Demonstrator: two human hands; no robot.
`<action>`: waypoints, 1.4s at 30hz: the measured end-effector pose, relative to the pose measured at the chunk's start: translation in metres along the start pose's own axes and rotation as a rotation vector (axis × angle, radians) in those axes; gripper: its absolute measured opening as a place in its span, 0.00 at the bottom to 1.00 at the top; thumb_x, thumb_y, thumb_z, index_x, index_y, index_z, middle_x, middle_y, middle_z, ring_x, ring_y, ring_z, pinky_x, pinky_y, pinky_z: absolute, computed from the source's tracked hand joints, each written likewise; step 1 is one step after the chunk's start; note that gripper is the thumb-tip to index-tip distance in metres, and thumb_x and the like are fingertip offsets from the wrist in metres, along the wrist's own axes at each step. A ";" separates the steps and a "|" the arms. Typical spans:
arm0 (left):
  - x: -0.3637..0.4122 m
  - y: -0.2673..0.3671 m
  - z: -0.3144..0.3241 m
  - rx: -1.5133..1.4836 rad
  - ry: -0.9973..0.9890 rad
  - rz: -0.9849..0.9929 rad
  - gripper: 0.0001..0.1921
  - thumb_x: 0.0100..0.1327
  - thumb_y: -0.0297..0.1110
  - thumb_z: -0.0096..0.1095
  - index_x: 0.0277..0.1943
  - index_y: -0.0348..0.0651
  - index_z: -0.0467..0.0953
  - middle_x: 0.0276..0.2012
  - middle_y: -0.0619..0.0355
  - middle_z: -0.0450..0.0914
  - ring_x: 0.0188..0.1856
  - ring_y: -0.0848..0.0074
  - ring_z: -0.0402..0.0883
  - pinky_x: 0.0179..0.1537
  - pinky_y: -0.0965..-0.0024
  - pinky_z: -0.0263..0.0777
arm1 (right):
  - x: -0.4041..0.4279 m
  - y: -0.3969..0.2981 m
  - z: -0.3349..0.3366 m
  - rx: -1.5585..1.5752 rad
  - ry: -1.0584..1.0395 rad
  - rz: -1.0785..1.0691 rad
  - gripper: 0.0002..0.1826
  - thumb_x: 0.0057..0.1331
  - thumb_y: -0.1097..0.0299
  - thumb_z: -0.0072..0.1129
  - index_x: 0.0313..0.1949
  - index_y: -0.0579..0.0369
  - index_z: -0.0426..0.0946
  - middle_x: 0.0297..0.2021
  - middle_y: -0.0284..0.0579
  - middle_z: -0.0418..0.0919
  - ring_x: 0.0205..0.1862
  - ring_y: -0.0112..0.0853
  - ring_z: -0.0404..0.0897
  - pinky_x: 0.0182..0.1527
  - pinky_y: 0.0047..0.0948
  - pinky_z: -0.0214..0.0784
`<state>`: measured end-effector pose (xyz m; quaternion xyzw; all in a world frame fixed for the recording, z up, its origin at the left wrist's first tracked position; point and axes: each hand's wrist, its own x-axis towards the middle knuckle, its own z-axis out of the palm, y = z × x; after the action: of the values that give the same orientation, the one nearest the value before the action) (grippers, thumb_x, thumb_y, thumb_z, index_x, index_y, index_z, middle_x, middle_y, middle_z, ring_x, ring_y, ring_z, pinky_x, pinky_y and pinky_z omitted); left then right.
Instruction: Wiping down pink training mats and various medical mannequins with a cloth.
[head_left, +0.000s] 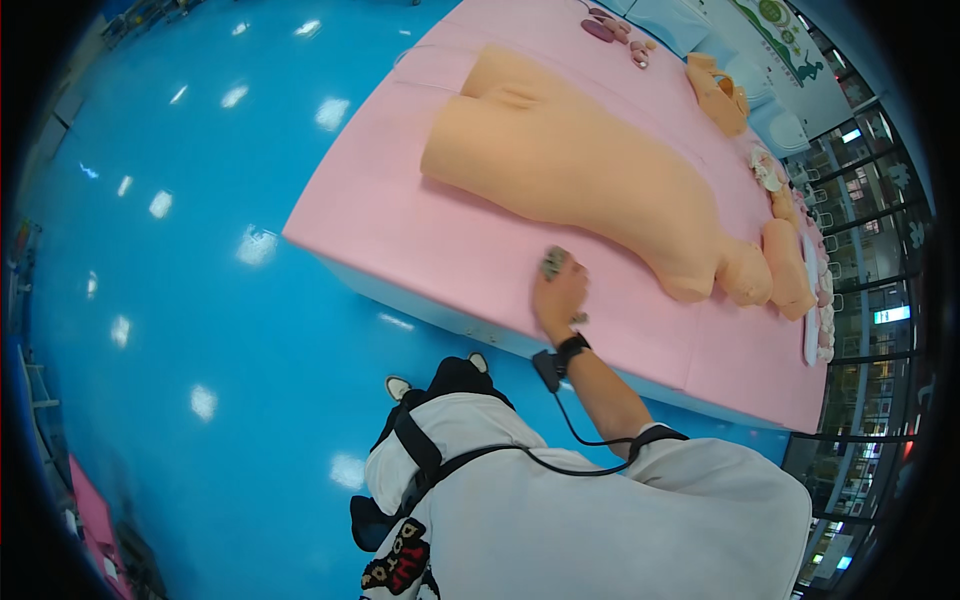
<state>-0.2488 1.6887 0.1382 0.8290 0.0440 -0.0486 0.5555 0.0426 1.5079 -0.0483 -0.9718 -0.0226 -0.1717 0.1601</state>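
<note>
My right hand (561, 292) is closed on a small grey-green crumpled thing (553, 262), perhaps cloth. One part of it sticks out past the fingers and another bit shows beside the wrist. The hand is low over the near side of a pink-covered table (390, 202), a little below a skin-coloured manikin torso (570, 157). The torso lies across the table with its thigh stumps at the upper left and its head end (744, 274) at the right. A black band with a cabled device (551, 367) is on my right wrist. My left hand is out of view.
A skin-coloured cylindrical model (787, 270) lies beyond the head end, near a white tray (810, 330). Organ models (598, 30) and a hollow body-part model (716, 94) lie along the far side. Light blue chairs (776, 127) stand behind. The table's near edge runs close before me.
</note>
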 end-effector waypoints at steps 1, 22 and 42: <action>0.010 0.001 -0.010 0.032 -0.003 0.036 0.18 0.73 0.45 0.56 0.48 0.37 0.81 0.43 0.51 0.82 0.38 0.65 0.80 0.44 0.59 0.70 | -0.007 -0.032 0.011 0.061 -0.026 -0.080 0.27 0.64 0.59 0.63 0.61 0.51 0.73 0.50 0.59 0.75 0.52 0.55 0.74 0.51 0.57 0.67; 0.372 0.071 -0.050 0.727 -0.056 0.443 0.18 0.72 0.44 0.57 0.48 0.37 0.82 0.44 0.51 0.83 0.37 0.65 0.80 0.41 0.60 0.71 | -0.035 0.258 -0.081 0.005 0.154 0.304 0.26 0.59 0.73 0.58 0.59 0.54 0.76 0.50 0.58 0.79 0.53 0.56 0.75 0.57 0.54 0.69; -0.107 0.172 -0.176 0.483 -0.304 0.497 0.17 0.71 0.44 0.57 0.48 0.37 0.83 0.45 0.50 0.83 0.37 0.64 0.80 0.38 0.61 0.71 | 0.001 -0.048 0.026 0.016 -0.037 -0.001 0.27 0.60 0.58 0.67 0.57 0.50 0.73 0.51 0.53 0.74 0.52 0.51 0.73 0.51 0.52 0.66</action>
<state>-0.3270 1.7848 0.3759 0.9047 -0.2542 -0.0438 0.3391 0.0469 1.5615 -0.0569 -0.9735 -0.0275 -0.1535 0.1676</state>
